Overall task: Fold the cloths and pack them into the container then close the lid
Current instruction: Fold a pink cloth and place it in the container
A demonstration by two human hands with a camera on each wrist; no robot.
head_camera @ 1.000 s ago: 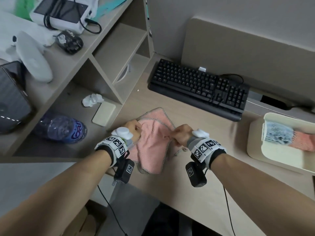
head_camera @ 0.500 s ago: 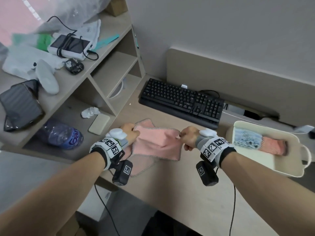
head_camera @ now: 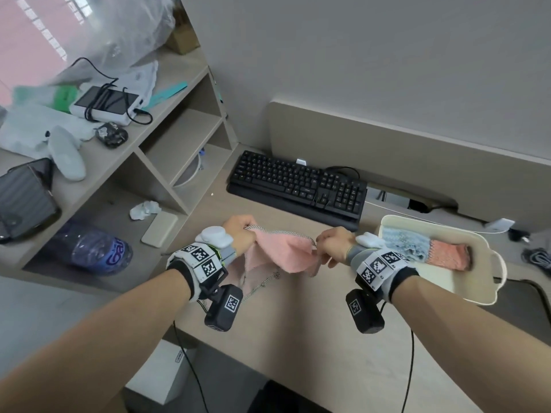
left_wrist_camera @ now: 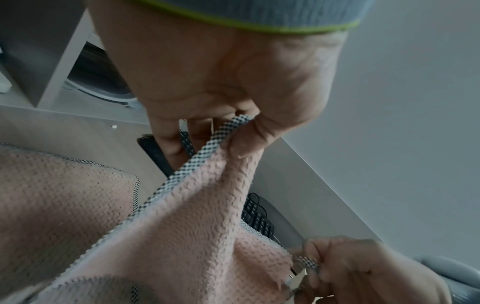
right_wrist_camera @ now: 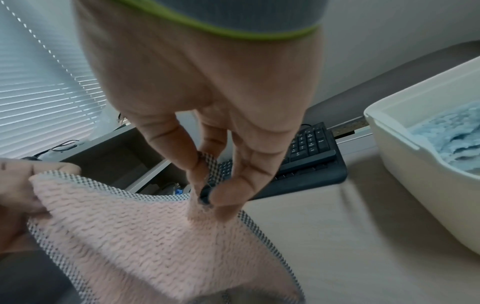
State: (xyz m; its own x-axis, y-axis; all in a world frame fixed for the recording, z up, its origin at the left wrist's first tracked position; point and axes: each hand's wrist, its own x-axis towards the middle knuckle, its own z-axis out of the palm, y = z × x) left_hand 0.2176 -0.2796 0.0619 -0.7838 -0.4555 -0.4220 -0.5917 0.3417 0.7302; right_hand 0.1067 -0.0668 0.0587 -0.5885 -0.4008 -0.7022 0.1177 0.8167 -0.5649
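A pink cloth (head_camera: 283,253) with a checked black-and-white border hangs above the desk, stretched between both hands. My left hand (head_camera: 240,234) pinches its left top corner; the left wrist view shows the thumb pressing the checked edge (left_wrist_camera: 228,133). My right hand (head_camera: 335,244) pinches the right top corner (right_wrist_camera: 207,181) between thumb and fingers. The cloth's lower part (head_camera: 259,281) sags towards the desk. To the right stands a cream container (head_camera: 489,281) without a lid on it, holding a folded blue cloth (head_camera: 405,242) and a folded orange-pink cloth (head_camera: 450,256).
A black keyboard (head_camera: 298,186) lies behind the cloth. A shelf unit (head_camera: 167,162) on the left holds a water bottle (head_camera: 95,251), a crumpled tissue (head_camera: 144,208) and devices. Cables (head_camera: 533,257) lie at the far right. Bare desk (head_camera: 298,323) stretches below the hands.
The cloth went from lying on the desk to being lifted and pulled taut between both hands, which moved apart and upward. The head view tilted up.
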